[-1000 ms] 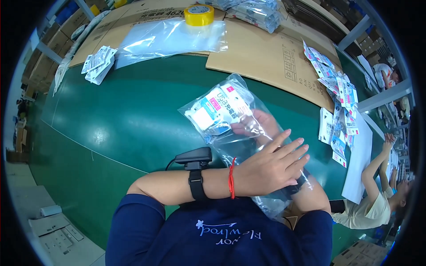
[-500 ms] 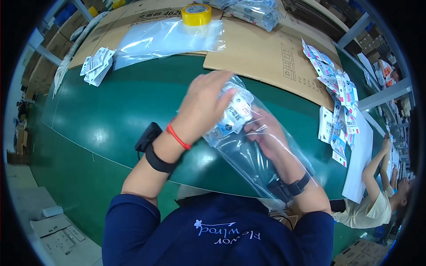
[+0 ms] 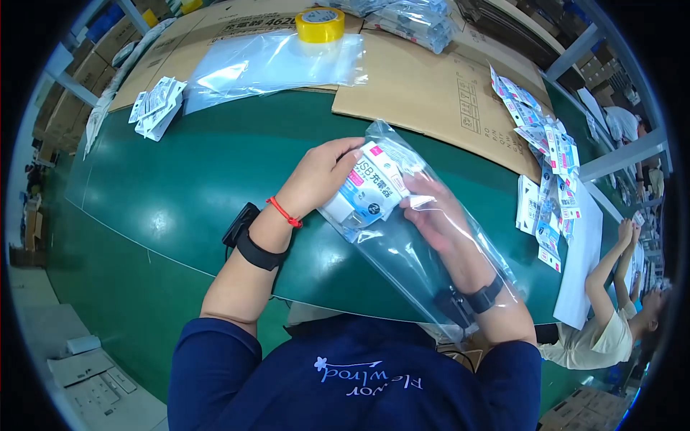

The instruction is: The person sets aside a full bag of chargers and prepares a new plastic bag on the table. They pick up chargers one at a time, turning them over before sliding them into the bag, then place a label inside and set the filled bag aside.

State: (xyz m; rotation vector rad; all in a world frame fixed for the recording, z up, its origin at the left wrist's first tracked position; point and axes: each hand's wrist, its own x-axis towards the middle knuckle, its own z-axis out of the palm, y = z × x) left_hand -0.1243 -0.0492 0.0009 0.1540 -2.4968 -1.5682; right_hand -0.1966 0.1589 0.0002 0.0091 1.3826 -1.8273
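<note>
Left hand (image 3: 318, 174) pinches packs (image 3: 375, 181) through bag (image 3: 404, 260); right hand (image 3: 437, 217), inside bag, touches their edge, grip unclear. I'd keep them square.

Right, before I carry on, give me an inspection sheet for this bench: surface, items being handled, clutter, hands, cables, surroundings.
Surface: green table, with flat cardboard across its far side.
Handled items: clear bag, with printed blue-and-white packs towards its far end.
Clutter: yellow tape roll on flat clear plastic; white cards at far left; loose packs along the right.
Left hand: at the bag's upper left, beside the packs; grip unclear.
Right hand: seen through the bag, fingers near the packs.
Cables: thin dark cable by the left wrist device.
Surroundings: co-worker at right, forearms raised; cartons low at right.
</note>
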